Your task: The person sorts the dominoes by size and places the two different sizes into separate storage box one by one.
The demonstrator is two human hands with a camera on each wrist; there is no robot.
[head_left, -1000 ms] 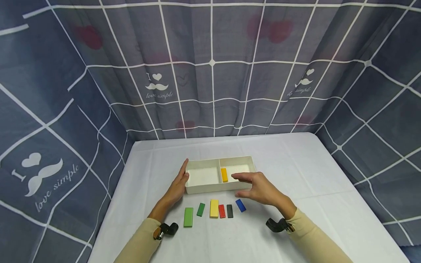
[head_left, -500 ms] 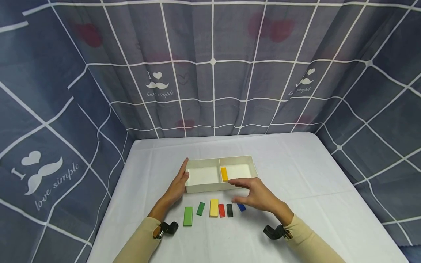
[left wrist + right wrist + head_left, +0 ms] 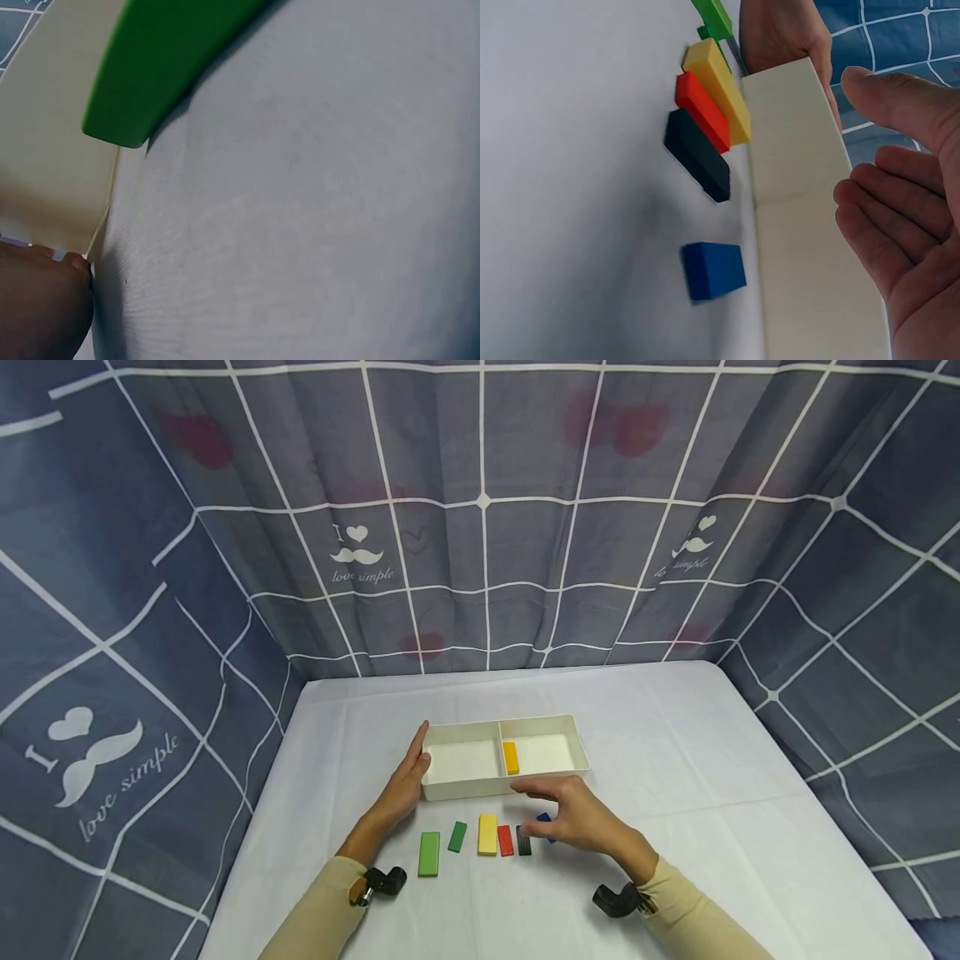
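Observation:
The cream two-compartment box point(image 3: 465, 788) has a yellow-orange block point(image 3: 511, 757) in its right compartment, beside the divider. My left hand point(image 3: 402, 787) rests against the box's left end, fingers straight. Over the black block point(image 3: 524, 841) and the blue block point(image 3: 543, 817) hovers my right hand point(image 3: 585, 818), thumb and fingers apart, holding nothing; it partly covers both in the head view. In the right wrist view the black block point(image 3: 697, 154) and blue block point(image 3: 714, 270) lie apart from the hand point(image 3: 915, 195).
Left of the black block, a red block point(image 3: 506, 841), a yellow block point(image 3: 487, 835), a small dark green block point(image 3: 457, 837) and a light green block point(image 3: 429, 854) lie on the white tablecloth point(image 3: 360, 718). Patterned curtains stand behind and at both sides.
My right hand has moved from over the box's right compartment toward the near side and left, over the blue and black blocks. My left hand stays at the box's end.

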